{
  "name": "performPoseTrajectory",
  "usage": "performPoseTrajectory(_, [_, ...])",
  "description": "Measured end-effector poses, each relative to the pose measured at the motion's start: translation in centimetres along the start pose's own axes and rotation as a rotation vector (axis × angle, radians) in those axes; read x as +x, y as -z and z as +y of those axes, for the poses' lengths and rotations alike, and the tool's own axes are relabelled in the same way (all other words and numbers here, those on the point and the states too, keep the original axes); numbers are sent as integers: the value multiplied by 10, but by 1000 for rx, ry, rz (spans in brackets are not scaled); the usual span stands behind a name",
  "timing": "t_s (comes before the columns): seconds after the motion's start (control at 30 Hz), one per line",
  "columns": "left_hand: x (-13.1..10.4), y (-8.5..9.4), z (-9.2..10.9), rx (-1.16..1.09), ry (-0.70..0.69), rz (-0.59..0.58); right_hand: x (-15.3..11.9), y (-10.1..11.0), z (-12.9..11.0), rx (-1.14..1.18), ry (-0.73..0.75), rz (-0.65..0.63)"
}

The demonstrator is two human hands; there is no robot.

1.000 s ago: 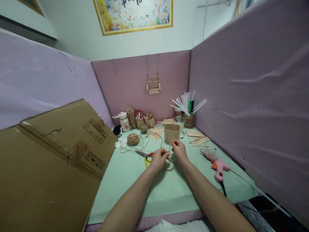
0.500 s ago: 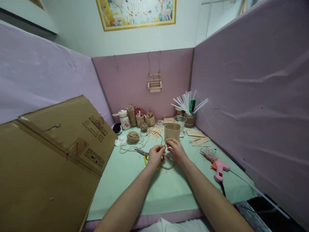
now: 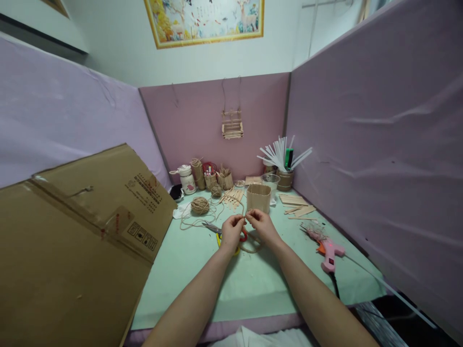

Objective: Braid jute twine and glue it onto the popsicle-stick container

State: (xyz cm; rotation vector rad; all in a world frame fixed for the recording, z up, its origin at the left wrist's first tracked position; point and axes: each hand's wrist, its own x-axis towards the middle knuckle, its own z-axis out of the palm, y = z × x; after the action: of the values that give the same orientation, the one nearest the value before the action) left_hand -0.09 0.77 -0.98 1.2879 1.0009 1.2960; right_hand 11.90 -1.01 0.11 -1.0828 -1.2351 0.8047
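Note:
My left hand (image 3: 232,232) and my right hand (image 3: 263,225) meet fingertip to fingertip over the middle of the table, both pinching a brown twine cord (image 3: 243,208). One part of the cord rises behind the fingers; a thicker loop lies on the cloth below my right hand. Partly under my left hand are scissors (image 3: 211,227) with yellow and red handles. Just beyond my right hand stands a box-shaped craft-stick holder (image 3: 258,196). A ball of twine (image 3: 200,206) with loose strands rests to the left.
A large cardboard sheet (image 3: 90,250) leans at the left. At the right lies a pink glue gun (image 3: 329,253) with its cable. Craft sticks (image 3: 298,206), a clear plastic cup (image 3: 270,182) and a jar of white glue sticks (image 3: 285,179) stand farther back.
My right hand has shifted slightly left and its fingers have closed in to a pinch against the left fingertips. The things on the table have stayed in place.

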Motion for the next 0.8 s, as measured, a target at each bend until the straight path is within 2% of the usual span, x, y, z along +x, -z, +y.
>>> performPoseTrajectory(0.13, [0,1,0,29,-61,-8,-3,-1,-4,33,-33,-49])
performPoseTrajectory(0.27, [-3,0,4,105,-109,-28,-3,-3,-3,243,-127,-44])
performPoseTrajectory(0.4, [-7,-6,8,191,-106,-81,-1,-6,0,497,-227,76])
performPoseTrajectory(0.5, [-10,-11,10,216,-111,-136,2,-7,1,586,-251,192])
performPoseTrajectory(0.6, [-12,-11,9,194,-119,-142,2,-6,1,590,-249,204])
performPoseTrajectory(0.73, [-10,-6,6,90,-72,-82,2,-1,-1,459,-271,66])
performPoseTrajectory(0.8, [-7,-5,5,28,-45,-51,2,0,-1,400,-256,47])
